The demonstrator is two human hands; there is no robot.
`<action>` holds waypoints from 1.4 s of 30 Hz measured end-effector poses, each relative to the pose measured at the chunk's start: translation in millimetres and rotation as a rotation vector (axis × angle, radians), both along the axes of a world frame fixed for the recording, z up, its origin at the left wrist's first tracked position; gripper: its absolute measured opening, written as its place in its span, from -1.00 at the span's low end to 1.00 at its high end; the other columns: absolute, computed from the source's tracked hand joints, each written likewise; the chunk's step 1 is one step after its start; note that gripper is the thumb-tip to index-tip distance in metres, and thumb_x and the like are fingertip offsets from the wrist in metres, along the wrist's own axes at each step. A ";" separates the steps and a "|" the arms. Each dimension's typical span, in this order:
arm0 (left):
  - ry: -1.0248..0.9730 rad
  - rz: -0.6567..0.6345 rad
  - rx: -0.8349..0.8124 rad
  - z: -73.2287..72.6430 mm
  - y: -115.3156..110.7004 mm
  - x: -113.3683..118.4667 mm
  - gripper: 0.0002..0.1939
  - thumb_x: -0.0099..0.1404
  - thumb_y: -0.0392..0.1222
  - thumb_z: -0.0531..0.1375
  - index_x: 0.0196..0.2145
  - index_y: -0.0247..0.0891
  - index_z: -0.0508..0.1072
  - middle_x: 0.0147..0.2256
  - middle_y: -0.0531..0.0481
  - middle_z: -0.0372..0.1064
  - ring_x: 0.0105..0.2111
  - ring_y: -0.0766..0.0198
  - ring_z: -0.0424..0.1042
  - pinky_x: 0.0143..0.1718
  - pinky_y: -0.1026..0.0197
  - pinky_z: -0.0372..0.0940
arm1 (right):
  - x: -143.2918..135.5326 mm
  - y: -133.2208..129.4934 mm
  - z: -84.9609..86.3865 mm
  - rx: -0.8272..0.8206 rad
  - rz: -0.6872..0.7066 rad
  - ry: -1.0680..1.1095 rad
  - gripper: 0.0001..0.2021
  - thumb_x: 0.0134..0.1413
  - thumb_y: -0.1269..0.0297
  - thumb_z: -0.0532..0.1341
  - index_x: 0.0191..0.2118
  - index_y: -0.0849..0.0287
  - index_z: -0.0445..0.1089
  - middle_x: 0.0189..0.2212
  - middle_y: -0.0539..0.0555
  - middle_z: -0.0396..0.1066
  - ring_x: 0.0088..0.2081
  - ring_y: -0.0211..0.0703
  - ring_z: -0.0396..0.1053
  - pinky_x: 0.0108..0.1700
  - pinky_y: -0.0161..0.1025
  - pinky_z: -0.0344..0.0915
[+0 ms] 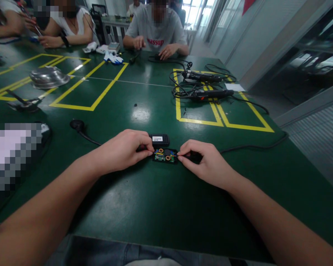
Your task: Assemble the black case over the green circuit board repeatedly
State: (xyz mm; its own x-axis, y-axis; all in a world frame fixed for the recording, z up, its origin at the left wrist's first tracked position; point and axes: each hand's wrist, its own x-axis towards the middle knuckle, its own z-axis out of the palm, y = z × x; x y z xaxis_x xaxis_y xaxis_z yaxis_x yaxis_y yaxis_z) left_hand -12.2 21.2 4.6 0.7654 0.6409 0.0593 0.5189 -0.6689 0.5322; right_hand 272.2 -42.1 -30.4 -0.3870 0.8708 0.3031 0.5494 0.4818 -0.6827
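Note:
A small open black case [165, 161] lies on the green table, with a circuit board [166, 152] inside that carries copper-coloured ring coils and coloured wires. My left hand [127, 150] pinches the black cable at the case's left end. At the right end, my right hand [204, 160] has thumb and fingers closed on the other black cable [193, 156]. Just behind the case rests its ribbed black cover [163, 139] with a white label. From my left hand a cord runs to a black plug [77, 125].
Two black corded tools [211, 93] lie at the right among tangled cables. A metal bowl [48, 77] and a blurred screen-like object [13, 151] are at the left. Gloves [113, 58] lie farther back. Across the table a person [158, 33] works; others sit at far left.

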 end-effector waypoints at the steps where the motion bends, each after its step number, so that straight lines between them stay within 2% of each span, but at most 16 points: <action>1: -0.005 -0.005 -0.004 0.5 -0.2 -0.1 -0.85 0.44 -0.28 0.27 -0.30 -0.21 0.62 -0.25 0.00 0.57 -0.30 0.26 0.50 -0.22 0.23 0.30 | 0.0 -0.2 -0.2 0.004 0.000 -0.003 -0.92 0.26 0.38 0.31 -0.28 0.09 0.51 -0.29 0.07 0.62 -0.29 -0.09 0.53 -0.20 -0.12 0.48; 3: -0.031 -0.015 0.021 0.8 -0.4 0.3 -0.83 0.45 -0.26 0.26 -0.28 -0.21 0.65 -0.18 -0.04 0.59 -0.22 0.21 0.53 -0.11 0.17 0.37 | 0.1 -0.6 -0.6 0.017 -0.001 -0.008 -0.93 0.26 0.39 0.31 -0.27 0.09 0.52 -0.29 0.07 0.62 -0.29 -0.09 0.53 -0.20 -0.13 0.47; 5: -0.063 0.013 0.102 -0.7 -0.1 1.7 -0.80 0.47 -0.24 0.24 -0.23 -0.19 0.70 -0.05 -0.10 0.59 -0.04 0.10 0.53 0.09 0.03 0.39 | 0.1 -0.9 -0.6 0.028 -0.001 -0.017 -0.93 0.26 0.40 0.31 -0.26 0.09 0.52 -0.29 0.07 0.62 -0.28 -0.09 0.53 -0.21 -0.13 0.47; 7: -0.076 0.083 0.185 -4.5 0.8 3.8 -0.75 0.49 -0.23 0.21 -0.13 -0.16 0.73 0.10 -0.15 0.57 0.13 -0.02 0.48 0.27 -0.13 0.34 | -0.1 -1.3 -0.2 0.029 -0.004 -0.034 -0.93 0.26 0.40 0.31 -0.25 0.09 0.52 -0.28 0.08 0.62 -0.28 -0.08 0.53 -0.21 -0.13 0.47; 9: -0.056 0.149 0.201 -9.9 2.5 5.8 -0.70 0.53 -0.20 0.18 0.02 -0.14 0.72 0.19 -0.18 0.55 0.22 -0.06 0.44 0.34 -0.22 0.30 | -0.6 -1.6 0.8 0.028 -0.011 -0.056 -0.93 0.25 0.41 0.31 -0.24 0.09 0.52 -0.28 0.08 0.62 -0.28 -0.07 0.52 -0.21 -0.12 0.47; 12: -0.014 0.164 0.141 -16.8 5.3 7.8 -0.66 0.55 -0.15 0.20 0.16 -0.15 0.67 0.18 -0.16 0.59 0.18 -0.01 0.50 0.34 -0.17 0.34 | -1.6 -2.2 1.8 0.037 -0.023 -0.079 -0.93 0.25 0.41 0.30 -0.22 0.09 0.51 -0.30 0.07 0.59 -0.29 -0.08 0.50 -0.22 -0.13 0.46; 15: -0.012 0.163 0.116 -18.8 6.4 8.2 -0.69 0.52 -0.16 0.26 0.13 -0.17 0.67 0.11 -0.13 0.65 0.09 0.04 0.57 0.28 -0.08 0.40 | -2.1 -3.2 0.4 0.036 -0.032 -0.092 -0.91 0.26 0.41 0.29 -0.16 0.08 0.49 -0.32 0.05 0.56 -0.30 -0.08 0.49 -0.20 -0.13 0.47; 18: -0.038 0.182 0.156 -15.4 4.0 8.5 -0.68 0.49 -0.20 0.30 0.15 -0.20 0.65 0.10 -0.14 0.65 0.10 0.01 0.56 0.25 -0.08 0.40 | -2.3 -4.8 -3.4 0.024 -0.058 -0.082 -0.71 0.24 0.40 0.30 0.06 0.05 0.42 -0.24 0.05 0.56 -0.31 -0.09 0.46 -0.17 -0.10 0.48; 21: -0.104 0.150 0.168 -8.9 -1.9 9.3 -0.63 0.50 -0.18 0.31 0.22 -0.20 0.61 0.10 -0.14 0.65 0.13 0.01 0.52 0.26 -0.08 0.38 | -2.2 -6.7 -6.3 0.040 -0.096 -0.067 -0.46 0.22 0.33 0.35 0.29 0.06 0.28 -0.05 0.14 0.54 -0.28 -0.08 0.44 -0.15 -0.05 0.49; 24: -0.153 0.058 0.099 -3.8 -8.6 10.1 -0.61 0.49 -0.16 0.33 0.23 -0.16 0.60 0.07 -0.11 0.66 0.11 0.04 0.51 0.20 -0.02 0.41 | -2.1 -8.0 -6.0 0.070 -0.096 -0.072 -0.37 0.22 0.27 0.37 0.36 0.07 0.25 0.04 0.20 0.48 -0.24 -0.06 0.44 -0.12 -0.02 0.51; 29: -0.124 -0.054 0.038 -3.9 -12.5 10.5 -0.70 0.49 -0.16 0.32 0.14 -0.14 0.64 0.04 -0.09 0.66 0.08 0.07 0.52 0.17 0.02 0.40 | -2.8 -8.3 -2.7 0.066 -0.044 -0.094 -0.60 0.28 0.25 0.37 0.20 0.08 0.44 0.03 0.20 0.49 -0.20 -0.04 0.48 -0.13 -0.04 0.55; 32: -0.096 -0.022 0.037 -5.2 -12.4 10.1 -0.58 0.47 -0.17 0.31 0.24 -0.17 0.57 0.05 -0.11 0.64 0.07 0.06 0.52 0.18 0.00 0.40 | -3.8 -7.9 -2.1 0.044 -0.031 -0.087 -0.72 0.31 0.26 0.36 0.10 0.10 0.52 0.00 0.20 0.52 -0.12 0.00 0.53 -0.12 -0.06 0.58; 35: -0.085 0.013 0.029 -5.9 -12.8 10.4 -0.40 0.44 -0.18 0.32 0.39 -0.17 0.42 0.04 -0.10 0.64 0.05 0.06 0.52 0.18 -0.01 0.41 | -4.3 -7.3 -2.2 0.039 -0.021 -0.089 -0.74 0.31 0.27 0.37 0.08 0.10 0.55 -0.02 0.19 0.55 -0.09 0.02 0.56 -0.09 -0.05 0.59; 42: -0.023 0.016 0.067 -5.3 -13.3 13.1 -0.45 0.42 -0.18 0.40 0.32 -0.17 0.50 0.03 -0.10 0.63 0.06 0.04 0.53 0.15 0.02 0.42 | -2.9 -6.4 -1.4 0.077 -0.010 -0.118 -0.75 0.30 0.29 0.40 0.07 0.11 0.57 -0.04 0.18 0.59 -0.06 0.07 0.58 -0.01 0.02 0.60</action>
